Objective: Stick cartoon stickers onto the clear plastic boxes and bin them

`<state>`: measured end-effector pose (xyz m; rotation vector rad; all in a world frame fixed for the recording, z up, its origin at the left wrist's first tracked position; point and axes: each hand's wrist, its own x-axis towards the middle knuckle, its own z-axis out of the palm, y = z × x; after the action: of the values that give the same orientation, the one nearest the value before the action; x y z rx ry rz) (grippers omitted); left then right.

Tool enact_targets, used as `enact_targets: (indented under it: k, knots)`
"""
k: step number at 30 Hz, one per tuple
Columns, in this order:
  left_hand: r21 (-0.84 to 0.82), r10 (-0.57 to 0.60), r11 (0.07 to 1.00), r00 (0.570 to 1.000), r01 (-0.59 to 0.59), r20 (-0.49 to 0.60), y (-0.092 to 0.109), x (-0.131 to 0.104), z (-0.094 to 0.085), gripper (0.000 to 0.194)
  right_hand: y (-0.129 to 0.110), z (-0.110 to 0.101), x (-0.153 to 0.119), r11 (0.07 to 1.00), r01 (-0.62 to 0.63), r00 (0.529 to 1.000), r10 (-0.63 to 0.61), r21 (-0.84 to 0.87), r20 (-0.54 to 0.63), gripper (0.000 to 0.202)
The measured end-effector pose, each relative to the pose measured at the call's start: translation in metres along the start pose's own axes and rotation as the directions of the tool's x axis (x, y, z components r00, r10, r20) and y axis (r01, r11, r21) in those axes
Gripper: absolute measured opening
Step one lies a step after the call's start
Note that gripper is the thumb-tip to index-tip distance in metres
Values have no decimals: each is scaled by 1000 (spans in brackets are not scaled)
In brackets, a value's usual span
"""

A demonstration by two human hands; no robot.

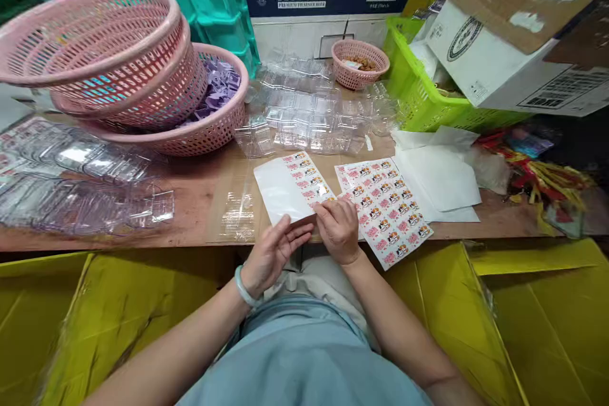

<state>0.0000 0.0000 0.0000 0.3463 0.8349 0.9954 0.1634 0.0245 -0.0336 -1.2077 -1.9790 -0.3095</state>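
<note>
Half-white sticker sheet: the half-white sticker sheet (280,187) slants on the work table (193,203) in front of the person, its near edge at the two hands; the left part is plain white, the right part printed with small cat figures and pink marks.
Left hand: the left hand (273,252) lies at the sheet's near left corner, palm turned upward, fingers loosely spread and thumb apart from them; whether the thumb presses on the paper I cannot tell.
Right hand: the right hand (339,228) is at the near right corner, fingers curled in, pinching the sheet's edge.
Between the hands: a narrow gap, with the near edge of the paper running across it.
Printed sheets: just right of the right hand, fully printed sticker sheets (392,209) overlap, the top one reaching past the table edge.
White papers: beyond these to the right, a loose pile of white papers (442,177).
Clear cases: clear plastic cases (304,117) stand grouped beyond the half-white sheet.
Baskets: at left, a large pink basket (223,127) holds purple pieces; farther back, a small pink basket (352,76) holds brown bits.
Wrist: a pale bangle (245,287) circles the left one.
</note>
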Motion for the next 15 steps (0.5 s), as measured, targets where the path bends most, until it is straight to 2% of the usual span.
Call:
enact_targets:
  k: [4, 7, 11, 15]
  knots:
    - [5, 74, 997, 990, -74, -120, -5, 14, 2, 26, -1, -3, -3, 992, -21, 996, 11, 125, 83, 27]
    - [-6, 132, 991, 976, -135, -173, -3, 18, 2, 22, -8, -9, -3, 962, -122, 989, 98, 244, 111, 32]
    - [-37, 139, 988, 977, -147, -163, 1, 13, 2, 19, -21, -10, 1, 916, -241, 970, 214, 321, 115, 28]
    - [-95, 117, 986, 981, -133, -157, 1, 10, 4, 20, -28, -4, 7, 907, -278, 960, 254, 318, 116, 16]
